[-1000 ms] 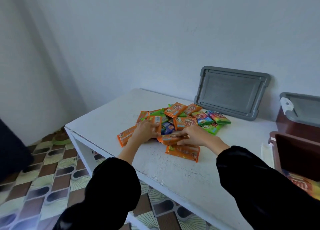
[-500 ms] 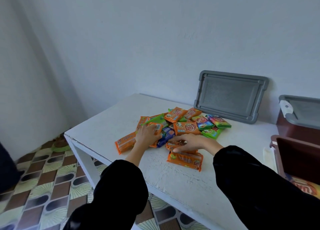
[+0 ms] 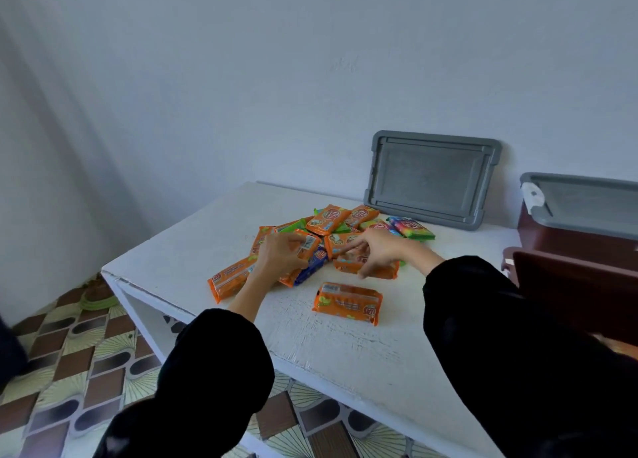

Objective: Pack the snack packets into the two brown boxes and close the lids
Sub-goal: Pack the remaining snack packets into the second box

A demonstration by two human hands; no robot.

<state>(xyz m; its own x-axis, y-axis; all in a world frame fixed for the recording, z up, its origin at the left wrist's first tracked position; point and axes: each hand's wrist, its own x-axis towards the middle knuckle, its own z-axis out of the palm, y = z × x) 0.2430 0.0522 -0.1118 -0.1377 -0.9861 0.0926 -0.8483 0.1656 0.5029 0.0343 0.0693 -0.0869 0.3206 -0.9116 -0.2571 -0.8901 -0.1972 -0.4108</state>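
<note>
A pile of snack packets (image 3: 340, 222), mostly orange with some green and 1 blue, lies on the white table (image 3: 345, 361) towards its far side. Both hands, in black sleeves (image 3: 214, 364), work at the near edge of that pile.

The left hand (image 3: 281, 259) curls its fingers round a barcode packet (image 3: 305, 247), orange with a white barcode panel facing up, and grips it just over the blue packet (image 3: 313, 267). The right hand (image 3: 383, 254) bends its fingers over a flat orange packet (image 3: 374, 271) and pinches it with the thumb at the near edge.

A lone orange packet (image 3: 347, 304) lies apart from the pile, nearer the person. Another, the left orange packet (image 3: 229, 282), lies beside the left wrist close to the table's edge. A multicoloured packet (image 3: 411, 228) sits at the pile's far right.

A grey lid (image 3: 431, 178) leans upright against the wall behind the pile. At the right, an open brown box (image 3: 569, 285) stands near the person, and behind it a second brown box (image 3: 566, 241) carries a grey lid with a white clasp (image 3: 587, 198). Patterned floor tiles (image 3: 69, 354) show below the table.
</note>
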